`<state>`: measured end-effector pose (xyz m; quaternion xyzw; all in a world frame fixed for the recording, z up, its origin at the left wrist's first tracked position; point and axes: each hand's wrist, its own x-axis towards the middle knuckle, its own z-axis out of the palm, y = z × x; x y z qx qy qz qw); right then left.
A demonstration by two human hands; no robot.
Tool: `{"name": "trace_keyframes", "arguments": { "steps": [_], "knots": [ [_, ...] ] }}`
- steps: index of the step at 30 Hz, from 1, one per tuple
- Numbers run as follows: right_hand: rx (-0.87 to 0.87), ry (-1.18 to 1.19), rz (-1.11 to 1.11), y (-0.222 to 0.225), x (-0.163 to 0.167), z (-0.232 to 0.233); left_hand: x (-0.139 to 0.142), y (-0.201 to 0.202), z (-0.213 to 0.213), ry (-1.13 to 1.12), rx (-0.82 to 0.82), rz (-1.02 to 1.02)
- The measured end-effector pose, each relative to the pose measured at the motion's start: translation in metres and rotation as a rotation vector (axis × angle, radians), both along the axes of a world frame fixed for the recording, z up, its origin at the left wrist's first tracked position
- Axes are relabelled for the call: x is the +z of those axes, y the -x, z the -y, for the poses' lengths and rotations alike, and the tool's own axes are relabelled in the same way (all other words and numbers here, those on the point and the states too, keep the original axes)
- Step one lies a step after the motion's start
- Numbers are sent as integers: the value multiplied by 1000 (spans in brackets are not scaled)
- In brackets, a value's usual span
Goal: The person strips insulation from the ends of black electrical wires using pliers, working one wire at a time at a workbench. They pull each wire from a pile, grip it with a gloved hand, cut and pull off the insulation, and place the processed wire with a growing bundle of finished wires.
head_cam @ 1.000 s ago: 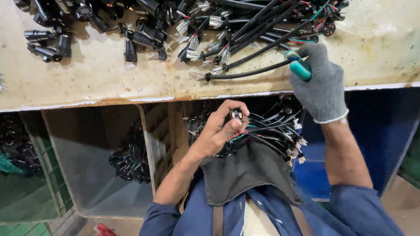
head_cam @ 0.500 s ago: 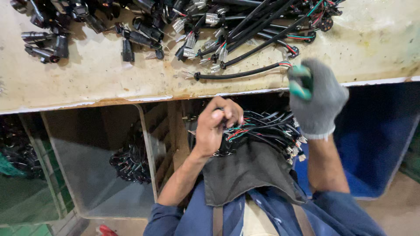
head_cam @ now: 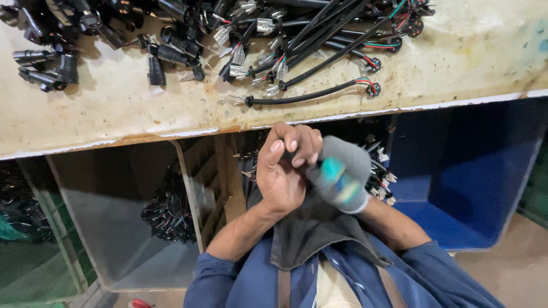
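1. The dark cloth (head_cam: 308, 239) lies across the person's lap, nearest the camera, and serves here as the landmark.
2. Just above the cloth, the bare left hand (head_cam: 282, 171) is curled shut, its fingers bent around something small and hidden from view.
3. Touching it from the right, the right hand (head_cam: 342, 174) wears a grey glove and is closed around a green-handled tool (head_cam: 337, 177), which is blurred.
4. Behind the hands, still over the cloth, a bundle of wires (head_cam: 379, 177) with white plugs spreads out to the right.
5. Left of the cloth stands a clear plastic bin (head_cam: 114, 228) with a small heap of black wires (head_cam: 168, 208) against its right wall.
6. Right of the cloth sits a blue bin (head_cam: 468, 182); only its bare walls and floor show.
7. Beyond the cloth, the tabletop (head_cam: 114, 114) carries one loose black cable (head_cam: 308, 97) near its edge, black connectors (head_cam: 51, 63) to the far left, and a tangle of cables (head_cam: 319, 28) at the back.
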<state>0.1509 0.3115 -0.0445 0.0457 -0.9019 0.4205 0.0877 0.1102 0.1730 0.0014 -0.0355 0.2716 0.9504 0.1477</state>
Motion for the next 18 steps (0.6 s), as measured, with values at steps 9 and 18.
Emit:
{"name": "trace_keyframes", "arguments": {
  "steps": [9,18],
  "knots": [
    [-146,233,43,21,28,-27,4,18,13,205,-36,-182],
    [-382,789,431,61,59,-44,-23,13,42,757,-476,-257]
  ]
}}
